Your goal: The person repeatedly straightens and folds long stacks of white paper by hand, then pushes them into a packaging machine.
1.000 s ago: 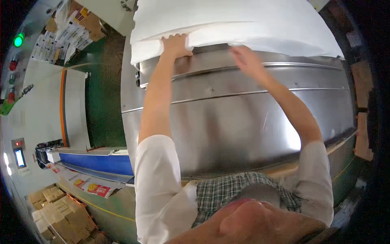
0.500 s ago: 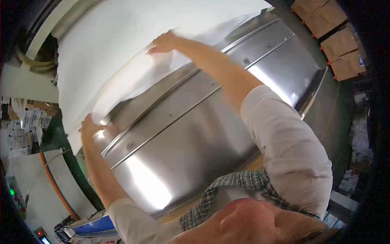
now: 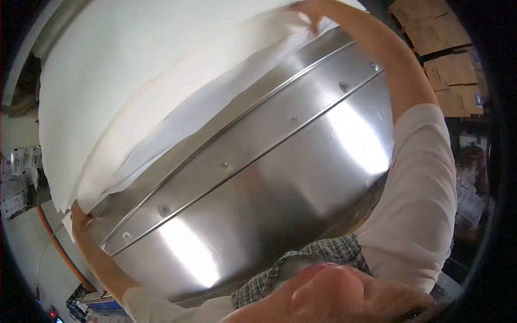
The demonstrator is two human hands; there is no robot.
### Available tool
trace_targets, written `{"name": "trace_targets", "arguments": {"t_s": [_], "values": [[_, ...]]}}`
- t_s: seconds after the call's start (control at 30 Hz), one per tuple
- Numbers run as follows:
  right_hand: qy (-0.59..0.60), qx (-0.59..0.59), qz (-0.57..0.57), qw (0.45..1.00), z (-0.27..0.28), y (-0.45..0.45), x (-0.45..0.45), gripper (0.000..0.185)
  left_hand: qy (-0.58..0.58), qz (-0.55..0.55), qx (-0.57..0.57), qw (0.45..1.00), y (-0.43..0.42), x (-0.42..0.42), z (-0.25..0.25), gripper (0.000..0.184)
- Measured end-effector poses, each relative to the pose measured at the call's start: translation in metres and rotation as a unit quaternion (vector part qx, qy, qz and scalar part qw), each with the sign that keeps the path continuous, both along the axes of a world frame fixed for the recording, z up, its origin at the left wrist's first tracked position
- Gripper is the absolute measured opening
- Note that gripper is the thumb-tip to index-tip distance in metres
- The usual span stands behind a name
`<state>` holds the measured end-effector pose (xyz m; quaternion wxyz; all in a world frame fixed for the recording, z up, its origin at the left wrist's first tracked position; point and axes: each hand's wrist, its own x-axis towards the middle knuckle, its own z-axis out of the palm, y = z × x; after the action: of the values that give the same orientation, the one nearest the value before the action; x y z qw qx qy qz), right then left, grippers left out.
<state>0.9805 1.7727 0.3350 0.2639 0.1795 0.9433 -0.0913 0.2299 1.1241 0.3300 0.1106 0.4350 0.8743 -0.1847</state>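
A broad white sheet (image 3: 140, 59), thin and soft-looking, spreads across the top of the view; I cannot tell whether it is paper, film or cloth. Its near edge curls up, with thinner, partly see-through layers showing beneath. At the lower left corner my left hand (image 3: 81, 216) is closed on the edge, its fingertips partly hidden by the sheet. My right hand (image 3: 312, 12), arm stretched out, grips the same edge near the upper right, slightly blurred. Below the sheet lies a shiny metal surface (image 3: 258, 177) with a raised lip and screws along a seam.
Cardboard boxes (image 3: 458, 75) are stacked at the right. Printed cartons or papers (image 3: 24, 161) stand at the far left, near an orange hose or cable (image 3: 59, 247). A pale machine frame (image 3: 32, 54) curves along the upper left.
My hands have moved apart: the right up and to the right along the edge, the left down and to the left. The sheet now fills more of the view.
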Motion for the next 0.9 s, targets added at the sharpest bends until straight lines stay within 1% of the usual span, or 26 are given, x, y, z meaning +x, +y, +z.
{"name": "trace_targets", "arguments": {"t_s": [0.03,0.07,0.1,0.17,0.2,0.23,0.27,0.33,0.37,0.4,0.43,0.47,0.53,0.6,0.63,0.67,0.73,0.77,0.8,0.83,0.87,0.9], "values": [[-0.004,-0.008,-0.001,1.000,-0.004,0.007,0.029,0.095,-0.024,-0.017,0.022,0.999,-0.002,-0.010,-0.003,0.086],[0.053,-0.019,0.035,0.998,0.003,0.017,0.060,0.098,-0.050,-0.033,0.044,0.997,-0.006,-0.020,-0.009,0.086],[0.111,-0.030,0.072,0.991,0.020,0.020,0.077,0.101,-0.051,-0.008,0.065,0.997,-0.010,-0.023,-0.009,0.085],[0.171,-0.052,0.106,0.978,0.031,0.016,0.078,0.105,-0.049,-0.018,0.056,0.997,-0.010,-0.022,-0.007,0.082],[0.064,0.081,-0.088,0.991,0.045,-0.018,0.061,0.099,-0.045,-0.031,0.058,0.997,-0.011,-0.020,-0.007,0.079],[-0.048,0.211,-0.274,0.937,0.051,-0.041,0.053,0.093,-0.063,-0.040,0.091,0.993,-0.025,-0.046,-0.021,0.072],[-0.049,0.206,-0.272,0.939,0.050,-0.050,0.051,0.093,-0.063,-0.037,0.085,0.994,-0.030,-0.044,-0.027,0.072],[-0.010,0.242,-0.288,0.926,0.053,-0.067,0.049,0.073,0.009,-0.092,0.171,0.981,-0.038,-0.042,-0.028,0.066],[0.060,0.222,-0.339,0.912,0.069,-0.097,0.031,0.057,0.015,-0.091,0.168,0.982,-0.040,-0.040,-0.028,0.066],[0.066,0.219,-0.336,0.914,0.058,-0.086,0.043,0.057,0.044,-0.090,0.193,0.976,-0.041,-0.034,-0.028,0.064],[0.072,0.287,-0.307,0.904,0.044,-0.069,0.068,0.055,0.071,-0.090,0.219,0.969,-0.040,-0.028,-0.028,0.062],[0.079,0.354,-0.278,0.889,0.033,-0.056,0.085,0.053,0.078,-0.086,0.217,0.969,-0.035,-0.017,-0.020,0.062],[0.045,0.328,-0.337,0.881,0.054,-0.049,0.079,0.064,0.102,-0.051,0.252,0.961,-0.023,-0.001,-0.001,0.058],[0.100,0.394,-0.339,0.849,0.065,-0.040,0.099,0.078,0.130,-0.062,0.272,0.951,-0.028,-0.023,0.011,0.058],[0.175,0.280,-0.223,0.917,0.084,-0.016,0.127,0.076,0.154,-0.079,0.292,0.941,-0.031,-0.031,0.020,0.057],[0.190,0.291,-0.284,0.894,0.104,-0.035,0.116,0.078,0.161,-0.074,0.294,0.939,-0.032,-0.032,0.033,0.057],[0.259,0.335,-0.143,0.895,0.108,0.014,0.156,0.081,0.163,-0.100,0.324,0.927,-0.030,-0.023,0.072,0.058],[0.267,0.373,-0.163,0.874,0.118,0.007,0.179,0.081,0.171,-0.095,0.325,0.925,-0.031,-0.011,0.091,0.058],[0.274,0.408,-0.183,0.851,0.128,-0.012,0.192,0.088,0.144,-0.069,0.329,0.931,-0.033,0.008,0.110,0.057],[0.266,0.379,-0.215,0.860,0.141,-0.033,0.191,0.074,0.125,-0.044,0.339,0.932,-0.040,0.018,0.128,0.057],[0.260,0.384,-0.222,0.857,0.149,-0.060,0.191,0.074,0.131,-0.040,0.336,0.932,-0.054,0.019,0.136,0.057],[0.255,0.390,-0.230,0.855,0.157,-0.087,0.192,0.075,0.146,-0.058,0.332,0.930,-0.072,0.018,0.140,0.056]]}}
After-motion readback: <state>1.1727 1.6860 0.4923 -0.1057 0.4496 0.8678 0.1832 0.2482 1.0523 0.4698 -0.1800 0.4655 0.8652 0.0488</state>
